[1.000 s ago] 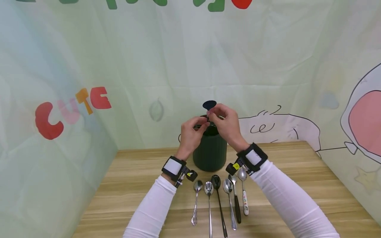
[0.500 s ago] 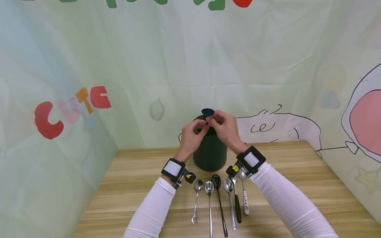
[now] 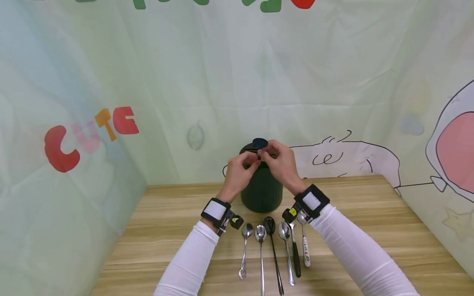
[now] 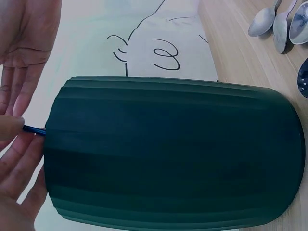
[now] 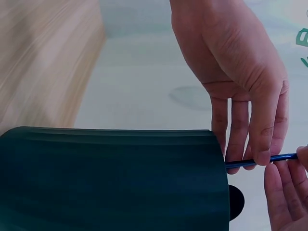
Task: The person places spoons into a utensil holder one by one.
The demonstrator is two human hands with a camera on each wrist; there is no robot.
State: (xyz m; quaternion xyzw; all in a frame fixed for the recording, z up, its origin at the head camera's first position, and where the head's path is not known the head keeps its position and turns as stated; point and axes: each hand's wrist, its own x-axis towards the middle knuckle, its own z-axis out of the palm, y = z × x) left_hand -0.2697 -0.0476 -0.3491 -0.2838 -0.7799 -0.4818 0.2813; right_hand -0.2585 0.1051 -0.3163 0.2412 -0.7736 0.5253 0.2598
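A dark blue spoon stands bowl up over a dark green ribbed canister in the head view. My right hand pinches it just below the bowl. Lower on the same handle, my left hand pinches with thumb and fingers close to the rim. From the right wrist, the shiny blue handle runs between both hands into the canister's mouth; its lower end is hidden inside. The left wrist view has the canister's side filling most of it, with a short piece of handle showing.
Several spoons lie in a row on the wooden table before the canister, including a black slotted one and one with a patterned white handle. A dark rounded shape shows past the canister's rim. A printed curtain hangs behind.
The blue spoon has come down toward the canister, its bowl now nearer the rim. My right hand has lowered with it; the left hand has shifted only slightly. The spoons on the table stay put.
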